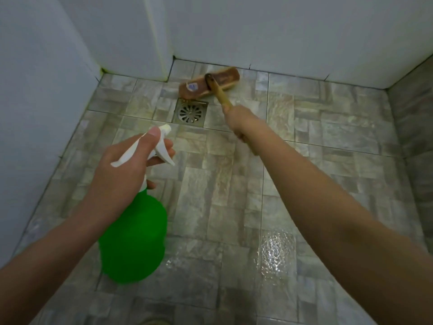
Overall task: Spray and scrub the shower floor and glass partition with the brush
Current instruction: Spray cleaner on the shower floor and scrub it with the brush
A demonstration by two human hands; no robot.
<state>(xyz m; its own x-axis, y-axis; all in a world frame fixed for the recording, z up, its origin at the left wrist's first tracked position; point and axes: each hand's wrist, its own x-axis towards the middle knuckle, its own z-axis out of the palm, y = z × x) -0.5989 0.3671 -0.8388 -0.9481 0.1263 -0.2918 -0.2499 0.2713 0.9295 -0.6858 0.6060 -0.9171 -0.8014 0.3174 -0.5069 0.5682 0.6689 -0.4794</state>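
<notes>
Right now I see both arms reaching forward and down over the shower floor [222, 184]. The left hand [126, 160] is held near the body. Its fingers are curled round the neck of a green spray bottle [133, 240], the thumb lies along the top of the white sprayer head [161, 146], and the fingertips wrap in front of the trigger. The bottle hangs upright above the tiles with its nozzle pointing away towards the drain [191, 112].

The right arm is stretched out much further. The right hand [241, 123] is clenched round the pale wooden handle [222, 97] of the scrubbing brush [225, 78], and a short length of handle sticks out behind the fist.

The brush head rests on the floor by the foot of the white far wall [281, 31], just beyond the square metal drain. Its back is brown wood and looks damp, with a small pale sticker near the left end and light bristles showing along the far edge.

The floor is grey stone-pattern tile, and a wet patch [274, 252] gleams under the right forearm.
</notes>
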